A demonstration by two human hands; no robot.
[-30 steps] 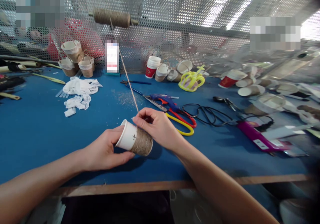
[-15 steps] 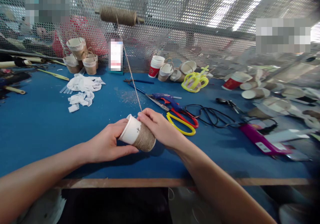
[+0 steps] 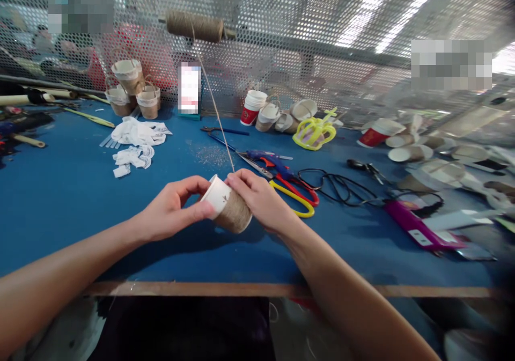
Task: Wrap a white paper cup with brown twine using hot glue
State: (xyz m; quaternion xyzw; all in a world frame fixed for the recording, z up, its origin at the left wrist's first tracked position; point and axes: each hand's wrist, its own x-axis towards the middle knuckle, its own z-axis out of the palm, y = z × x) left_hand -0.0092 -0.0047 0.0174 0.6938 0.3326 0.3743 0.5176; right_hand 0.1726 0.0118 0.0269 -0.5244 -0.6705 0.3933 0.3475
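A white paper cup, its lower half wrapped in brown twine, lies tilted between my hands above the blue table. My left hand grips the cup near its rim, thumb on the near side and fingers at the far side. Closed around the twine-covered part is my right hand, its thumb and fingertips where the strand meets the cup. That taut twine strand runs up to a twine spool on a rod in front of the mesh. The right fingers are partly hidden behind the cup.
Scissors with red and yellow handles and a blue glue gun lie beyond my right hand. A black cable leads to a purple power strip. Twine-wrapped cups, white strips and a yellow basket stand further back.
The cup has turned and risen slightly in my hands. My left thumb has moved from under the cup up onto its white side. The right hand stays at the strand.
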